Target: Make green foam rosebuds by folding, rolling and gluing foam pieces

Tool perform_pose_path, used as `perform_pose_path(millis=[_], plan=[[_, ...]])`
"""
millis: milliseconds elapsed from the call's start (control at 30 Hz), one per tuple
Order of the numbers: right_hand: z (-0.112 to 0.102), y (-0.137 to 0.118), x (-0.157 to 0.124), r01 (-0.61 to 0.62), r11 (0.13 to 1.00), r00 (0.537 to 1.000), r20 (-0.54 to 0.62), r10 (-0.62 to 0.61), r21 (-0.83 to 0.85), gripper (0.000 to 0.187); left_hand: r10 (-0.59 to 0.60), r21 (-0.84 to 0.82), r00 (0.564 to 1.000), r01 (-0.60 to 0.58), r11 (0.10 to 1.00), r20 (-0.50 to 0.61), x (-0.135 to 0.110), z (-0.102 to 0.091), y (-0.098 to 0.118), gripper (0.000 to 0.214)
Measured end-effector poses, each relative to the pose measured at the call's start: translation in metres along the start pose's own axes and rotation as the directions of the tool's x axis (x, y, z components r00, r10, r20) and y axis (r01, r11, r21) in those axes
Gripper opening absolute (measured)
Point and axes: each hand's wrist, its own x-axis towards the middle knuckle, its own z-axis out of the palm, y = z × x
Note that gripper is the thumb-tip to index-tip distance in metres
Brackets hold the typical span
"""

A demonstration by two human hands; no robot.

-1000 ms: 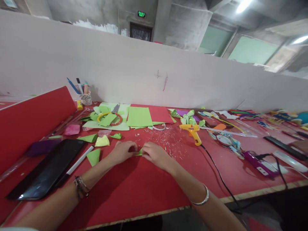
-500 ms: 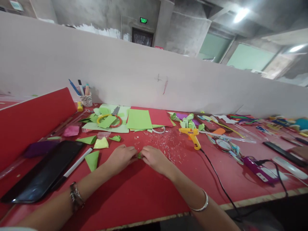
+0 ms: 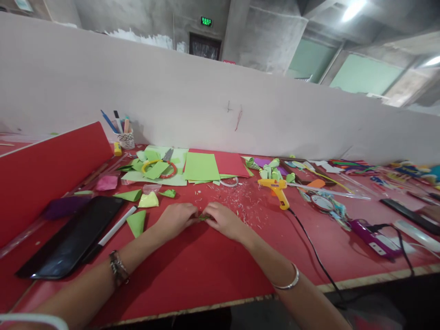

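Observation:
My left hand [image 3: 178, 218] and my right hand [image 3: 222, 220] meet low over the red tabletop [image 3: 192, 270]. Between their fingertips is a small piece of green paper [image 3: 203, 217], mostly covered by the fingers. Both hands are closed on it in a pinch. Left of my left hand lie a green paper cone [image 3: 136, 223], a yellow paper piece [image 3: 149, 200] and a small folded green piece [image 3: 168, 193]. Beyond the hands rests a stack of green paper sheets [image 3: 201, 166].
A yellow hot glue gun [image 3: 277, 189] with a black cord lies to the right, near a purple power strip [image 3: 373, 239]. At left are a black tablet-like slab [image 3: 72, 236], a marker [image 3: 113, 231] and a pen cup [image 3: 125, 139]. Scissors [image 3: 167, 156] lie on paper behind.
The hands stay together, and the fingers have shifted slightly on the green paper, showing it as a thin strip. The camera view has tilted a little.

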Motion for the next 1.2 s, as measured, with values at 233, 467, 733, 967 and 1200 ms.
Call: perform_pose_path(millis=[233,467,733,967,1200], plan=[[0.000,-0.004,0.002,0.029,0.981,0.999,0.050,-0.019,-0.191,0.008,-0.006,-0.110,0.999,0.003,0.994,-0.033,0.000,0.003,-0.002,0.018],[0.007,-0.004,0.003,0.104,0.941,0.995,0.037,-0.097,-0.322,0.012,0.000,-0.427,1.000,0.010,0.904,0.022,0.005,0.005,-0.014,0.021],[0.000,-0.010,0.000,0.171,0.869,0.973,-0.059,-0.223,-0.464,0.016,-0.060,-0.532,0.996,0.089,0.842,0.072,0.005,0.004,-0.019,0.042],[-0.004,-0.011,-0.004,0.217,0.821,0.917,-0.179,-0.357,-0.527,0.024,0.033,-0.755,0.971,0.163,0.635,0.237,-0.001,-0.009,-0.015,0.058],[-0.006,-0.016,-0.006,0.252,0.758,0.855,-0.229,-0.465,-0.602,0.026,0.089,-0.888,0.919,0.341,0.310,0.384,-0.008,-0.014,-0.007,0.053]])
